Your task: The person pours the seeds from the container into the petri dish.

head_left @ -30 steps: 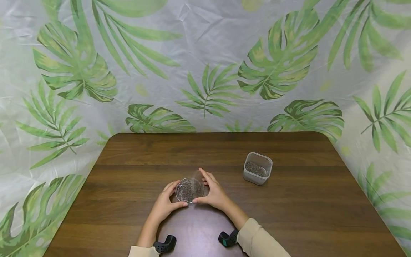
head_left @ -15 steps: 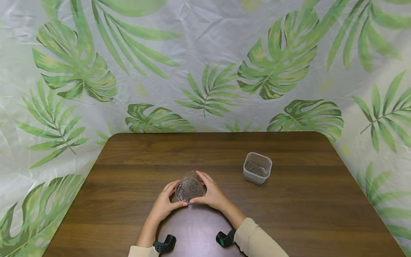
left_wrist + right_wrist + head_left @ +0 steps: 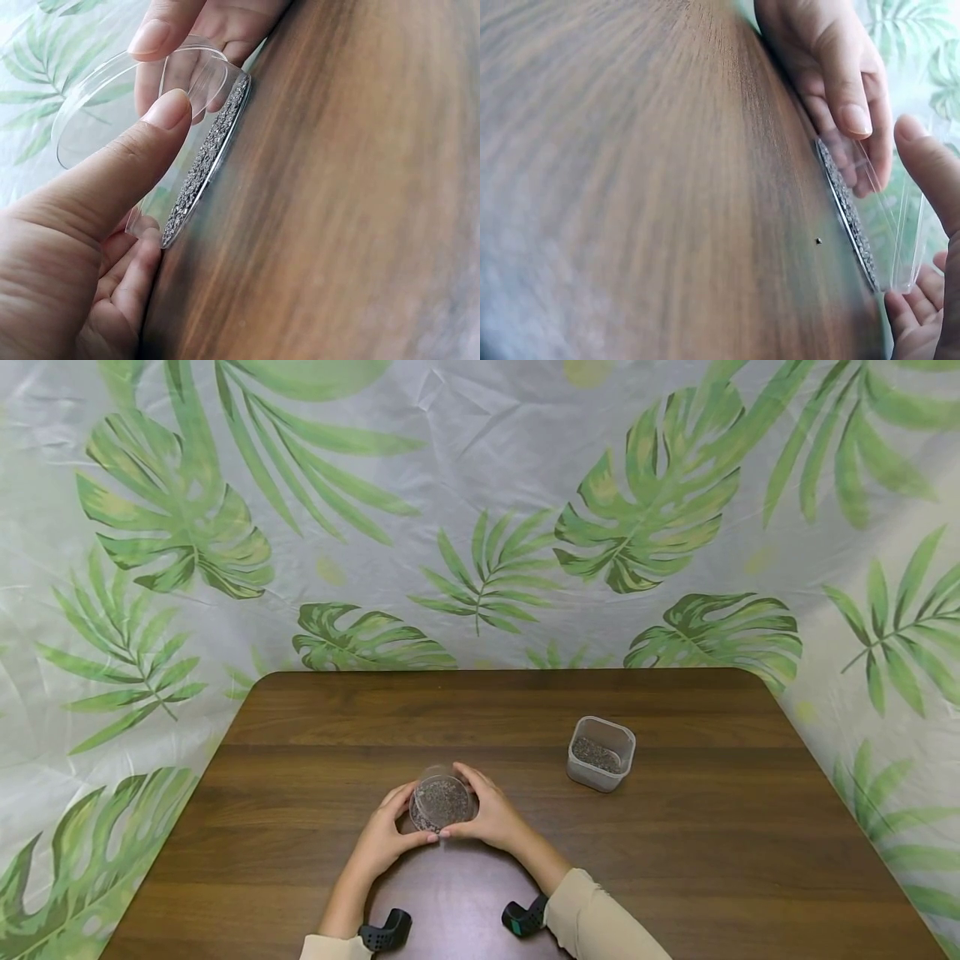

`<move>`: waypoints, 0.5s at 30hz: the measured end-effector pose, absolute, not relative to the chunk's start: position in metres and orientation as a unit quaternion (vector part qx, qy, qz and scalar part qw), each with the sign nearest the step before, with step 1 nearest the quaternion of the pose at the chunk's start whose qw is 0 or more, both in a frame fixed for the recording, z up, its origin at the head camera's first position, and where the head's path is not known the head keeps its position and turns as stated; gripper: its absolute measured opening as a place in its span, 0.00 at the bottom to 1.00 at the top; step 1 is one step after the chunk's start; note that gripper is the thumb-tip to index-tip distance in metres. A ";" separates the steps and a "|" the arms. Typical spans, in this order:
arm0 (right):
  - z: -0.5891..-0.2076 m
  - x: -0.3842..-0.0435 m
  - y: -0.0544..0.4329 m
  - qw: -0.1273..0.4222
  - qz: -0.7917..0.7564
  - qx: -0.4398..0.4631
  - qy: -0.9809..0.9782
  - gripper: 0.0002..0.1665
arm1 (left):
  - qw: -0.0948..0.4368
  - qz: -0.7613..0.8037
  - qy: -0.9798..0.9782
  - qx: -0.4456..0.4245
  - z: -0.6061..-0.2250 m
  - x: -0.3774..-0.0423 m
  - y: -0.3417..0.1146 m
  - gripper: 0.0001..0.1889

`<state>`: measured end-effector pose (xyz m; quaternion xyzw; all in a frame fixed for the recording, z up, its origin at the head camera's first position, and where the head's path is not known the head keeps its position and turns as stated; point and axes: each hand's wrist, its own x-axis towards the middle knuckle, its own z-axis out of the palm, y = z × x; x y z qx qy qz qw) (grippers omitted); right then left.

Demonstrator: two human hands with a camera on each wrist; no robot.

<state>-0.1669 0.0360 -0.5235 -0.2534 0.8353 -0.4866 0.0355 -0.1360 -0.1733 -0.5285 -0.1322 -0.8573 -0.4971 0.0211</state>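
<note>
A clear round petri dish (image 3: 214,169) stands on the table with a layer of dark grey granules (image 3: 196,174) across its bottom. My left hand (image 3: 385,828) grips the dish's left side between thumb and fingers. My right hand (image 3: 491,812) holds a clear round lid (image 3: 82,124) by its edge, thumb near and fingers far. In the left wrist view the lid sits tilted over the dish, one side lower than the other. Seen from the head, lid and dish overlap, and the two thumb tips nearly meet at the near rim.
A translucent square plastic tub (image 3: 602,781), partly filled with similar granules, stands to the right on the brown wooden table (image 3: 712,827). One dark granule (image 3: 818,241) lies on the wood near the dish. A leaf-patterned sheet (image 3: 495,460) hangs behind the table.
My right hand has shifted left, carrying the lid from the dish's right side to over it. My left hand and the dish have stayed in place.
</note>
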 end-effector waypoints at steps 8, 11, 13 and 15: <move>-0.525 -0.167 0.036 0.030 -0.481 -0.265 0.835 0.60 | 0.031 -0.499 -0.855 -0.139 -0.529 -0.137 -0.173 0.45; -0.525 -0.167 0.035 0.028 -0.476 -0.270 0.837 0.61 | 0.037 -0.499 -0.854 -0.146 -0.530 -0.137 -0.173 0.45; -0.525 -0.167 0.035 0.027 -0.474 -0.274 0.836 0.61 | 0.037 -0.501 -0.852 -0.149 -0.531 -0.137 -0.174 0.45; -0.525 -0.167 0.035 0.028 -0.473 -0.278 0.836 0.61 | 0.033 -0.508 -0.848 -0.147 -0.531 -0.137 -0.174 0.45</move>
